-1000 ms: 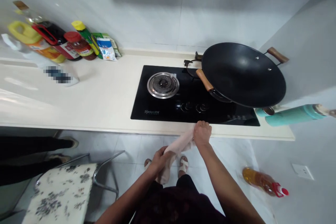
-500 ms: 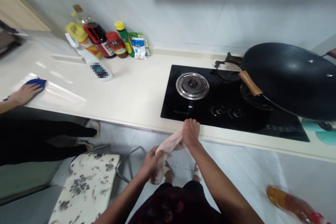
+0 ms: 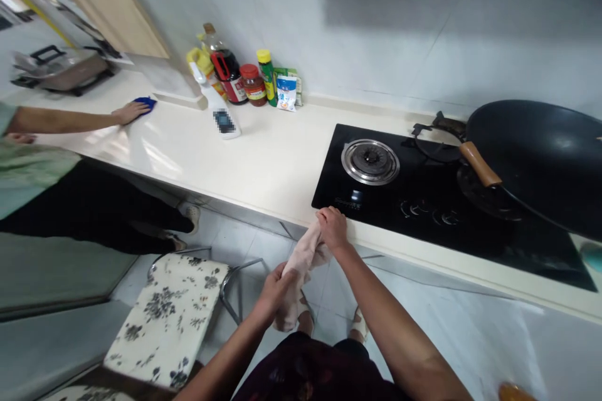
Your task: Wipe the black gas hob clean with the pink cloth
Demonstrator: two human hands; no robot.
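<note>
A pale pink cloth hangs stretched between my two hands, in front of the counter edge. My left hand is closed around its lower part, and the loose end dangles below. My right hand grips the upper end, close to the near left corner of the black gas stove. On the stove's left side sits a bare round burner. A large black wok with a wooden handle stands over the right burner.
At left, a co-worker's hand presses a blue cloth on the white counter. A spray bottle, a sauce bottle, and a red-lidded jar stand by the wall. A flowered chair is at lower left.
My view has swung left, so the counter and stove appear shifted right. The co-worker's hand has slid the blue cloth farther back along the counter. Both my hands still hold the pink cloth.
</note>
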